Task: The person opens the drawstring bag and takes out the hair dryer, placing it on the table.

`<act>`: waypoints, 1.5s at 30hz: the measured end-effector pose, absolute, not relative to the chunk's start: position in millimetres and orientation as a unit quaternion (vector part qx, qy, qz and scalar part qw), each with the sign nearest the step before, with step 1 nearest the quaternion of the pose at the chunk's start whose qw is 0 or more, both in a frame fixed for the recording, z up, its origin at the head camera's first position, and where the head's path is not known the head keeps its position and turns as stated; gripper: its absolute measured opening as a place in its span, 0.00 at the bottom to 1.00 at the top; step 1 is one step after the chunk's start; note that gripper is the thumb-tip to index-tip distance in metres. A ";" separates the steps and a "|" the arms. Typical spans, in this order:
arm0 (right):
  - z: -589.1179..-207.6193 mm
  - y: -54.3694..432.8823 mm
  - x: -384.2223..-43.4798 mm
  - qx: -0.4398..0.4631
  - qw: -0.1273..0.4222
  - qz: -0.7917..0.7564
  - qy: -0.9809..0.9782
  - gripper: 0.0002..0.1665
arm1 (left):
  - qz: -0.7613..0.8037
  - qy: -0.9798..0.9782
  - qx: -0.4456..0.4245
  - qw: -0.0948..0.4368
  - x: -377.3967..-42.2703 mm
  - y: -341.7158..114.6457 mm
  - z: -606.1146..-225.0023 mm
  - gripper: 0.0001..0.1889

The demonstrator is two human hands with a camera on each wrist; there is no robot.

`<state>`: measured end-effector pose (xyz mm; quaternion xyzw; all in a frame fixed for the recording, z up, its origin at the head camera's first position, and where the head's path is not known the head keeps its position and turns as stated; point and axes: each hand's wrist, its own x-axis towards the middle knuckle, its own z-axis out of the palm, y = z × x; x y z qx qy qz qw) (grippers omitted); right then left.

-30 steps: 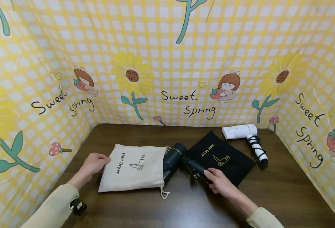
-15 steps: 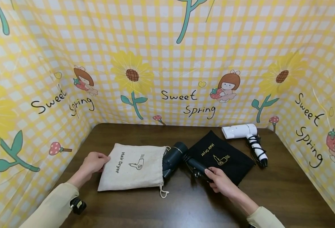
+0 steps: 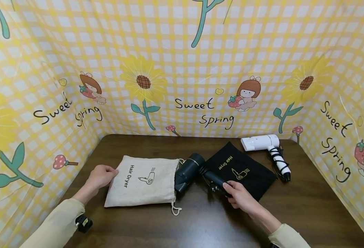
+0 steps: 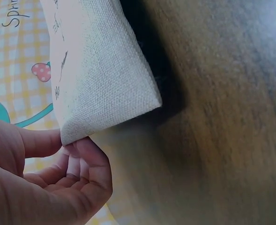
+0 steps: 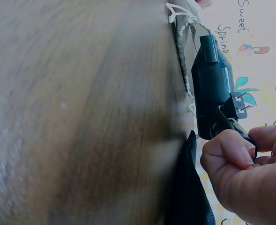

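A cream cloth drawstring bag (image 3: 143,181) printed "Hair Dryer" lies on the left half of the table, its mouth facing right. My left hand (image 3: 100,177) pinches its far left corner between thumb and fingers, as the left wrist view also shows with the hand (image 4: 58,173) at the cloth. At the bag's mouth lies the head of a dark green hair dryer (image 3: 189,171), its nozzle end right at the opening. My right hand (image 3: 239,196) grips the end of the dryer's handle. In the right wrist view a plug (image 5: 236,105) and cord show beside the dryer.
A black drawstring bag (image 3: 244,172) with gold print lies flat under and behind the right hand. Farther back stands a white hair dryer (image 3: 260,142) with a black cord wound round its handle. Yellow checked cloth (image 3: 182,69) walls the table (image 3: 200,227) on three sides.
The cream bag has shifted slightly left, away from the dryer, so more of the nozzle shows outside its mouth. Both hands keep their hold and have barely moved.
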<state>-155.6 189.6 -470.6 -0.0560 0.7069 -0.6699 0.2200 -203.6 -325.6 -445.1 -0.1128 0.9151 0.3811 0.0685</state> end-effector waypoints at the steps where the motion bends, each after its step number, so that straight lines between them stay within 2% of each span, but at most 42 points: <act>1: -470.6 189.7 -155.7 -0.056 0.219 -0.669 0.708 0.17 | 0.380 0.915 -0.112 0.069 -203.4 -325.6 -444.9 0.18; 37: -465.4 194.8 -154.4 -0.062 0.215 -0.663 0.715 0.20 | 0.339 0.933 -0.113 0.051 -202.0 -339.3 -446.7 0.18; 40: -465.0 195.4 -154.3 -0.063 0.214 -0.661 0.717 0.20 | 0.334 0.936 -0.104 0.045 -201.2 -338.3 -445.6 0.20; 45: -463.4 197.5 -154.6 -0.066 0.211 -0.660 0.718 0.20 | 0.272 0.961 -0.039 0.005 -197.2 -324.0 -446.6 0.27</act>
